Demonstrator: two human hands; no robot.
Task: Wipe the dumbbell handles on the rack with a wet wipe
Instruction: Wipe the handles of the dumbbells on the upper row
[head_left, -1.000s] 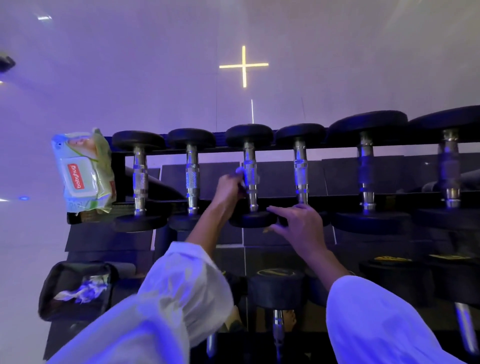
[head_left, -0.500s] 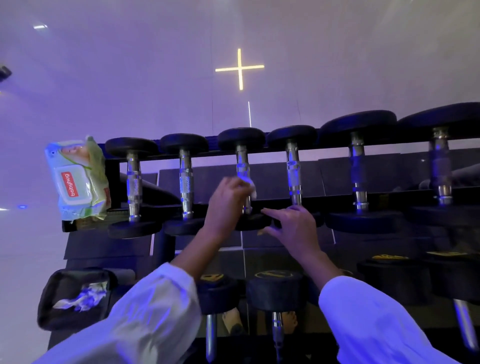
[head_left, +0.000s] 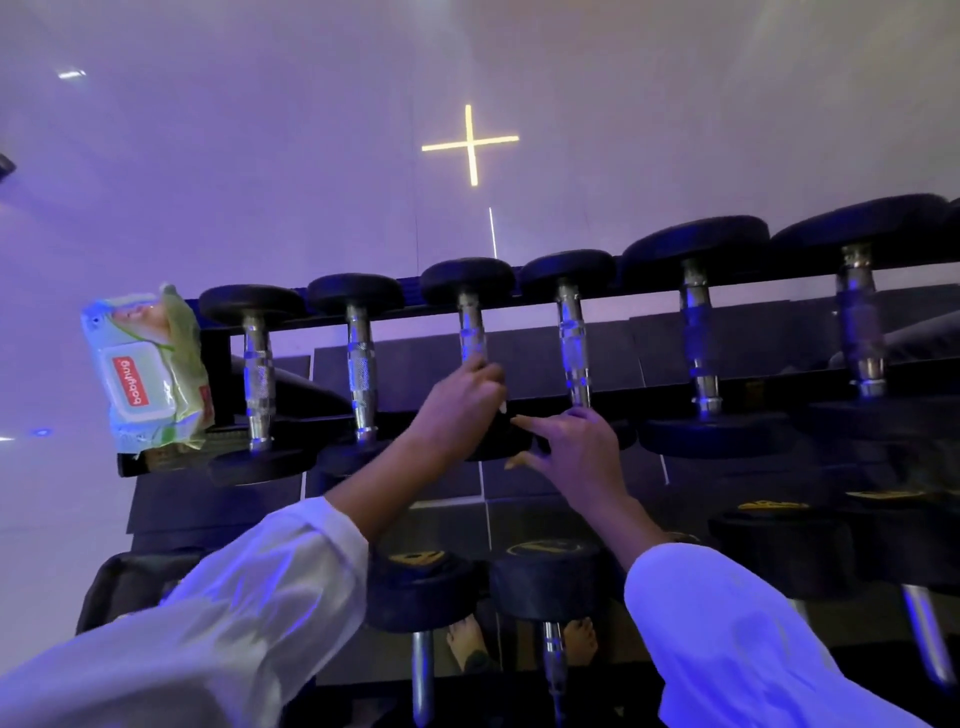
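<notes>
Several black dumbbells with chrome handles lie across the top tier of the rack (head_left: 166, 462). My left hand (head_left: 460, 408) is closed around the lower part of the third dumbbell's handle (head_left: 471, 330), with a white wet wipe (head_left: 502, 406) mostly hidden in the fist. Beside it, my right hand (head_left: 574, 449) rests with fingers spread on that dumbbell's near weight head (head_left: 498, 441), below the fourth handle (head_left: 573, 348). It holds nothing.
A green and white wet wipe pack (head_left: 148, 371) sits on the rack's left end. A black bin (head_left: 132, 582) stands at lower left, partly behind my sleeve. More dumbbells (head_left: 545, 577) fill the lower tier. My bare feet (head_left: 519, 642) show below.
My left hand slid down the third handle toward the near weight head, closing over the wipe. My right hand stayed on the weight head.
</notes>
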